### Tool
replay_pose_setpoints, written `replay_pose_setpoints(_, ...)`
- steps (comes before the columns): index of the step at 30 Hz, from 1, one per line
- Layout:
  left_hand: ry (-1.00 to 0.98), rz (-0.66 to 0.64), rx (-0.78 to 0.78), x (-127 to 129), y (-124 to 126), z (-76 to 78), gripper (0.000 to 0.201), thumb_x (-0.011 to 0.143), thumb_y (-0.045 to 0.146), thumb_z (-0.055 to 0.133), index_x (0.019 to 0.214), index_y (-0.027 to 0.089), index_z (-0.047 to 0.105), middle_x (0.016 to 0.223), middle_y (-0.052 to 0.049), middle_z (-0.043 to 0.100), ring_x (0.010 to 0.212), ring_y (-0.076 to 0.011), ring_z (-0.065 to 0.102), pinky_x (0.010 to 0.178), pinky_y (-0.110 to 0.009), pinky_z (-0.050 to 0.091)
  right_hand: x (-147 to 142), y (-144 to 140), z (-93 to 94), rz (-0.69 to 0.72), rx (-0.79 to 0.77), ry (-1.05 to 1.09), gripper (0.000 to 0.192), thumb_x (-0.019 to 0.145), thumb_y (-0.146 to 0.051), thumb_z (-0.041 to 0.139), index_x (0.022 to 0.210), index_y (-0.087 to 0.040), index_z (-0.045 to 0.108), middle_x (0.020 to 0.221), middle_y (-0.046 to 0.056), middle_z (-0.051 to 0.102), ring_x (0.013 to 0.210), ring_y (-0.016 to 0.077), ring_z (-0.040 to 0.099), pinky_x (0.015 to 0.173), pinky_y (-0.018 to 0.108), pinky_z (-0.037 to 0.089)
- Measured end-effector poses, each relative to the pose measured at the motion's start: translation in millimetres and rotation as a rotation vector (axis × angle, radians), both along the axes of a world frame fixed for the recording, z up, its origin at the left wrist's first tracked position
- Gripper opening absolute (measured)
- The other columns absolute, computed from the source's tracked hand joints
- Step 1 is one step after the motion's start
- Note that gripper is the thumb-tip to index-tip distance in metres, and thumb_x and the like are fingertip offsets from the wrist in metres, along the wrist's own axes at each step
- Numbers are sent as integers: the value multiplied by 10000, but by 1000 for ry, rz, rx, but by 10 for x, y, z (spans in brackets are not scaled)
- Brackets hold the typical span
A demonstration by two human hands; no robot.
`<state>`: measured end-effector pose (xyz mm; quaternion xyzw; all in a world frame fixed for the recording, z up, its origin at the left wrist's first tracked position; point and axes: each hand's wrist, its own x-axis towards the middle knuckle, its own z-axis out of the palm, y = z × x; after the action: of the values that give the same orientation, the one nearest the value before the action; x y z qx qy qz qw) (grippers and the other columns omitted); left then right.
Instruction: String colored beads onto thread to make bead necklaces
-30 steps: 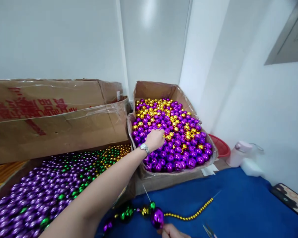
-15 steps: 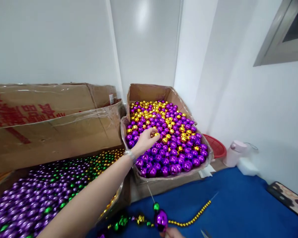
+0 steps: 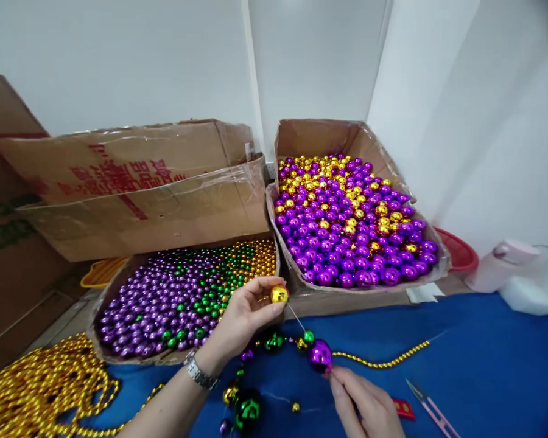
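Observation:
My left hand [image 3: 244, 316] pinches a gold ball [image 3: 279, 294] at the tip of a thin needle [image 3: 295, 316], just in front of the box of small beads. My right hand [image 3: 363, 404] holds the strand right behind a large purple ball [image 3: 319, 355] that sits on the needle below a small green bead [image 3: 308, 336]. The strand of green, gold and purple beads [image 3: 249, 406] trails down over the blue cloth [image 3: 475, 365]. A thin chain of small gold beads [image 3: 383, 362] runs to the right of the purple ball.
An open box of purple and gold balls [image 3: 347, 213] stands at the back right. A box of small purple, green and gold beads [image 3: 182, 295] is at the left, gold bead strands [image 3: 41, 389] are piled at the lower left. Snips [image 3: 432, 407] lie at the right.
My left hand has drawn back from the box of purple and gold balls with a gold ball and brought it to the needle tip. My view has dropped and shifted left.

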<state>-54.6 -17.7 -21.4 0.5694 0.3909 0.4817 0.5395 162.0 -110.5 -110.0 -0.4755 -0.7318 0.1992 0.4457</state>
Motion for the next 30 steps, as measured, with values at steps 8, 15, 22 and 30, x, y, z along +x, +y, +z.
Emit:
replay_pose_setpoints(8,314,54,212,-178,-138,-39,362,783,236,676,1124,183,567,1120,-90,608,1021,-212,585,890,-357,483,-16,-23,-24,94,-16,-119,185,929,-188,413,998,-227,580,815,37,679,733,158,674,669,207,526)
replay_pose_setpoints(15,617,74,656,-240,-186,-110,350,827,147,608,1166,220,569,1189,-82,575,1136,-206,516,970,-380,440,-31,-55,26,94,64,-189,200,917,-149,409,996,-202,585,698,25,633,690,169,661,659,242,528)
replay_pose_setpoints(22,641,105,750,-238,-234,-141,354,829,122,593,1172,201,566,1174,-95,584,1112,-200,537,948,-376,466,-31,-128,107,64,29,-207,192,922,-162,434,986,-183,613,754,46,654,745,184,656,719,290,526)
replay_pose_setpoints(30,508,153,547,-231,-301,-95,315,808,162,620,1118,217,625,1146,-89,606,1107,-223,532,982,-396,417,-38,-137,118,86,-6,-216,218,937,-187,414,1006,-177,621,782,53,665,783,181,658,735,284,525)
